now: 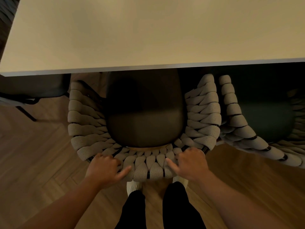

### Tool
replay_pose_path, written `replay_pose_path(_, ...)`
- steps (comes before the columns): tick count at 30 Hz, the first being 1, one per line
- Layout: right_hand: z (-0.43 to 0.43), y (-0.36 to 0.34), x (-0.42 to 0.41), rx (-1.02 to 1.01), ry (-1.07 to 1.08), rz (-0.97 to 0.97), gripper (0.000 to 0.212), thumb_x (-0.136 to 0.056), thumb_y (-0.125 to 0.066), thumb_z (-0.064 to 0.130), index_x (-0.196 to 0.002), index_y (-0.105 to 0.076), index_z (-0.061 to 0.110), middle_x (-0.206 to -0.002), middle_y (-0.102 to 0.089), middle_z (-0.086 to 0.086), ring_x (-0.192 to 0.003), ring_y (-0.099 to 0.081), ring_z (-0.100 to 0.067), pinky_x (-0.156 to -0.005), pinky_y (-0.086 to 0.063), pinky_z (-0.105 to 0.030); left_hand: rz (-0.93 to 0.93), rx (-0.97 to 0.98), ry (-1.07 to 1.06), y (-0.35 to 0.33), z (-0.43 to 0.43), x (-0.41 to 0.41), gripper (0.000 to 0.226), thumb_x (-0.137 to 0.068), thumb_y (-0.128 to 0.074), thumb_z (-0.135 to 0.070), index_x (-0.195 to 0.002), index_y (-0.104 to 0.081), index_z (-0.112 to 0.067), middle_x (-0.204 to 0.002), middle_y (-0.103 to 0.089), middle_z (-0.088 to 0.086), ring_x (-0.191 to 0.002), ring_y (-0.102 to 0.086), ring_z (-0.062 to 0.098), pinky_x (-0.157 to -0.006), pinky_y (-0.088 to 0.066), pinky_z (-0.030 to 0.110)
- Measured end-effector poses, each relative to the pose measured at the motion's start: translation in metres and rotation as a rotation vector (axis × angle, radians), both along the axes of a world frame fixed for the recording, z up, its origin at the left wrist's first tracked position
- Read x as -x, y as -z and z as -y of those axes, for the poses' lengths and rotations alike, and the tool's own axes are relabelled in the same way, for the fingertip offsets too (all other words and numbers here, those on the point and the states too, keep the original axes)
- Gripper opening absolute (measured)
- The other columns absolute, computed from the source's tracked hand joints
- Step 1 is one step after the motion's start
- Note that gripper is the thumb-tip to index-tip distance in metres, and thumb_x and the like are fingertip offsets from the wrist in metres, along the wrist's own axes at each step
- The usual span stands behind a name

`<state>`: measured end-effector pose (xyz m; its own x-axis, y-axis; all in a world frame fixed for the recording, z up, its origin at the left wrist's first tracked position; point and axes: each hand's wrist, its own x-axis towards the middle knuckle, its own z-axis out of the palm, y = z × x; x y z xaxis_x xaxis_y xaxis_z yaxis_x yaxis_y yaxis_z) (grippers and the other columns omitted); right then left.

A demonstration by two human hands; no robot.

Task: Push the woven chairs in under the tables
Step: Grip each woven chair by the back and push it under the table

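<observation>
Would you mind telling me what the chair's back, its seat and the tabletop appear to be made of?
Chair back: thick beige knitted cord wrapped over a dark frame, matte. Seat: dark, smooth cushion, perhaps leatherette; too dim to say. Tabletop: pale, plain matte slab, likely laminate.

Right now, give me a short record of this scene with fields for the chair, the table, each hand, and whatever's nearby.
chair: beige rope-woven armchair with a dark rounded seat cushion; the front of the seat is hidden under the table edge, the back is outside it
table: pale smooth rectangular tabletop
left hand: grips the chair's back rim, thumb out
right hand: grips the same rim, thumb out
neighbour: second woven chair with a dark green seat, close on the right
floor: wooden herringbone floor
</observation>
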<state>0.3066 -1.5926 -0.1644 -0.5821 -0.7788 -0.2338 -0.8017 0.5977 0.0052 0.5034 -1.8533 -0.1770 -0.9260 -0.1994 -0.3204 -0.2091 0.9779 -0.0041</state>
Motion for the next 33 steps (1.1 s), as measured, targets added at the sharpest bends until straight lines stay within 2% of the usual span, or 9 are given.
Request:
replay_pose_path(12, -0.004, 0.004, -0.005, -0.05, 0.038, 0.075, 0.074, -0.099, -0.03, 0.064, -0.037, -0.036, 0.024, -0.037, -0.017, 0.007, -0.034, -0.02, -0.013, -0.049, -0.024, -0.028, -0.003, 0.044, -0.014, 0.003, -0.006, -0.004, 0.076, -0.095, -0.015, -0.076, -0.044, -0.044, -0.027, -0.039, -0.033, -0.007, -0.037, -0.031, 0.007, -0.059, -0.035, 0.03)
replay_pose_path(14, -0.006, 0.004, -0.005, -0.104, 0.007, 0.126, 0.075, -0.101, -0.022, 0.064, -0.041, -0.042, 0.024, -0.038, -0.026, 0.006, -0.035, -0.027, -0.013, -0.056, -0.033, -0.03, 0.054, 0.016, -0.014, -0.005, -0.01, -0.004, 0.076, -0.095, -0.007, -0.075, -0.052, -0.048, -0.027, -0.046, -0.041, -0.007, -0.043, -0.038, 0.008, -0.067, -0.041, 0.034)
replay_pose_path(16, -0.009, -0.003, -0.007, -0.164, -0.056, 0.185, 0.08, -0.099, -0.001, 0.065, -0.054, -0.053, 0.025, -0.047, -0.042, 0.005, -0.045, -0.04, -0.015, -0.069, -0.041, -0.037, 0.104, -0.046, -0.029, -0.014, -0.014, -0.005, 0.072, -0.096, -0.002, -0.071, -0.065, -0.053, -0.03, -0.06, -0.05, -0.008, -0.056, -0.046, 0.007, -0.086, -0.042, 0.036)
replay_pose_path(19, -0.007, -0.029, -0.013, -0.161, -0.022, 0.306, 0.09, -0.085, 0.021, 0.068, -0.077, -0.058, 0.025, -0.069, -0.053, 0.005, -0.064, -0.047, -0.015, -0.09, -0.039, -0.04, 0.157, -0.206, -0.073, -0.037, -0.02, -0.007, 0.059, -0.095, -0.007, -0.064, -0.088, -0.058, -0.035, -0.086, -0.058, -0.012, -0.082, -0.053, 0.004, -0.106, -0.024, 0.034)
replay_pose_path(21, -0.008, -0.048, -0.02, -0.178, 0.072, 0.439, 0.076, -0.094, 0.004, 0.066, -0.096, -0.059, 0.023, -0.091, -0.058, 0.003, -0.082, -0.049, -0.015, -0.099, -0.037, -0.04, 0.172, -0.309, -0.117, -0.053, -0.02, -0.012, 0.055, -0.087, -0.012, -0.062, -0.095, -0.058, -0.033, -0.094, -0.056, -0.013, -0.09, -0.051, 0.006, -0.102, -0.034, 0.028)
replay_pose_path(24, -0.013, -0.076, -0.034, -0.175, 0.206, 0.583, 0.034, -0.104, -0.039, 0.042, -0.122, -0.058, 0.02, -0.121, -0.056, -0.002, -0.11, -0.054, -0.023, -0.09, -0.047, -0.039, 0.243, -0.516, -0.255, -0.078, -0.014, -0.026, 0.034, -0.094, -0.039, -0.052, -0.112, -0.059, -0.032, -0.108, -0.058, -0.01, -0.095, -0.054, 0.008, -0.086, -0.051, 0.033)
replay_pose_path(27, -0.013, -0.101, -0.049, -0.17, 0.266, 0.685, 0.027, -0.103, -0.047, 0.032, -0.11, -0.066, 0.014, -0.101, -0.062, -0.004, -0.09, -0.06, -0.024, -0.071, -0.048, -0.034, 0.268, -0.606, -0.322, -0.108, -0.01, -0.046, 0.026, -0.1, -0.053, -0.037, -0.122, -0.064, -0.03, -0.112, -0.067, -0.007, -0.095, -0.06, 0.007, -0.083, -0.05, 0.03)
replay_pose_path(29, -0.013, -0.113, -0.056, -0.136, 0.278, 0.725, 0.026, -0.102, -0.049, 0.027, -0.095, -0.068, 0.011, -0.087, -0.061, -0.006, -0.075, -0.057, -0.022, -0.061, -0.04, -0.031, 0.239, -0.657, -0.422, -0.122, -0.01, -0.062, 0.028, -0.1, -0.055, -0.033, -0.124, -0.069, -0.025, -0.118, -0.07, -0.004, -0.103, -0.062, 0.01, -0.09, -0.051, 0.032)
replay_pose_path(33, -0.005, -0.126, -0.061, -0.084, 0.275, 0.769, 0.026, -0.101, -0.053, 0.025, -0.09, -0.071, 0.011, -0.086, -0.067, -0.009, -0.074, -0.059, -0.018, -0.062, -0.042, -0.029, 0.192, -0.691, -0.646, -0.142, -0.014, -0.101, 0.031, -0.101, -0.056, -0.03, -0.128, -0.067, -0.02, -0.127, -0.068, 0.0, -0.115, -0.062, 0.016, -0.104, -0.049, 0.037)
